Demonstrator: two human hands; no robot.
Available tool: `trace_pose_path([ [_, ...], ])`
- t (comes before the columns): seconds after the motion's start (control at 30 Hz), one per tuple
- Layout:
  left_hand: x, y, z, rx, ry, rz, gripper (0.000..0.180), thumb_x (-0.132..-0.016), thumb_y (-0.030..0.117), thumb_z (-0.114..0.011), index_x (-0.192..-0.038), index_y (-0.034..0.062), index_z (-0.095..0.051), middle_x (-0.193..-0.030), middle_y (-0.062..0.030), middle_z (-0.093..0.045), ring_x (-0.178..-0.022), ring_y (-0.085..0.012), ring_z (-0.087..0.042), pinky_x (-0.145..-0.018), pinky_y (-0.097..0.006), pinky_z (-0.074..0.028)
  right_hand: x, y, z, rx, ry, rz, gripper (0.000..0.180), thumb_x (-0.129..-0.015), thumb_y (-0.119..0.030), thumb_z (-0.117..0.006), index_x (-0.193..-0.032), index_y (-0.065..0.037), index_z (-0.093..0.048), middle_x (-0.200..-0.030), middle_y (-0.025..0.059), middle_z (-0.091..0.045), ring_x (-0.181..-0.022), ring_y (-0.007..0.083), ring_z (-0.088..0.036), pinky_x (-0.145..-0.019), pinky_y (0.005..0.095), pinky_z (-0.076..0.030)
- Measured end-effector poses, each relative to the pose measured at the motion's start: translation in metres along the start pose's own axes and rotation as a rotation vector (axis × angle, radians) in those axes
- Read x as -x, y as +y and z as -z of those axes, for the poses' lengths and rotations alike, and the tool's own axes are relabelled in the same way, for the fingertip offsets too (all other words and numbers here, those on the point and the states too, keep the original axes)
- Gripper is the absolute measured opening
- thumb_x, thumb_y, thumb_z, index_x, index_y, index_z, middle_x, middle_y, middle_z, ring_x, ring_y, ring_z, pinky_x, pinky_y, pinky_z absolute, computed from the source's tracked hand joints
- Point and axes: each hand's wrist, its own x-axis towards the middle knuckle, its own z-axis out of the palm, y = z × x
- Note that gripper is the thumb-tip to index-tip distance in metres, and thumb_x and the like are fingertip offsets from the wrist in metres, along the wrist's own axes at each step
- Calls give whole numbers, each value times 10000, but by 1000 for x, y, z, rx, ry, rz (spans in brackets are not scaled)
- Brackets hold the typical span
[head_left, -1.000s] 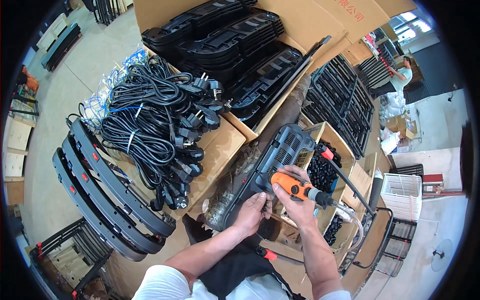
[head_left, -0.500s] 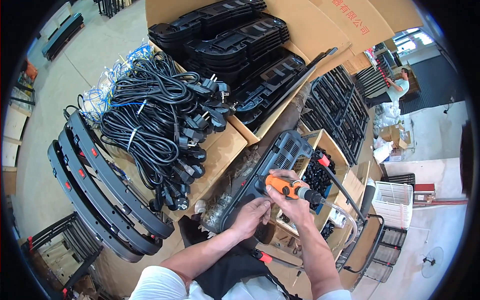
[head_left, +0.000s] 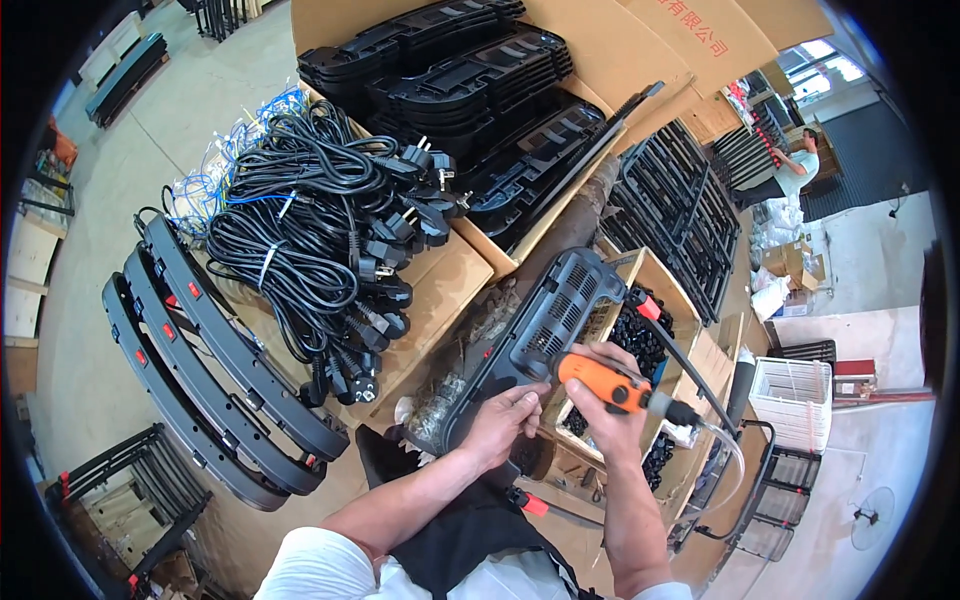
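Long black plastic slotted housing [head_left: 565,300] lies slantwise beside pale wooden parts box [head_left: 677,288]; right hand [head_left: 610,420] clamped round orange, grey-ended power driver [head_left: 603,381]; left hand [head_left: 503,422] pinched closed, contents hidden; work judged underway, done-versus-remaining share indeterminable.

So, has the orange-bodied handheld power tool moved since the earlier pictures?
Yes: the orange-bodied handheld power tool has shifted rightward, judged against the open, light-wood box holding small black parts.
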Motion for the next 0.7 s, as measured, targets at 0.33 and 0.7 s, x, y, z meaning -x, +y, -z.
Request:
trace_pose_path([
  [0.33,47,-13,-1,-161,-18,41,211,-1110,216,-593,-1165,26,-668,-909,2,-636,-752,-93,-591,-665,-264,-528,110,5,52,-190,128,0,564,-850,11,-797,-1353,-10,-544,-1269,193,-708,-1208,275,-679,-1089,435,-531],
  [0.7,114,-74,-1,-62,123,107,313,-1108,373,-587,-1052,70,-642,-825,28,-562,-649,-90,-485,-563,-244,-400,217,27,79,-321,77,53,534,-863,1,-820,-1320,-16,-546,-1276,205,-698,-1263,320,-664,-1089,460,-546],
])
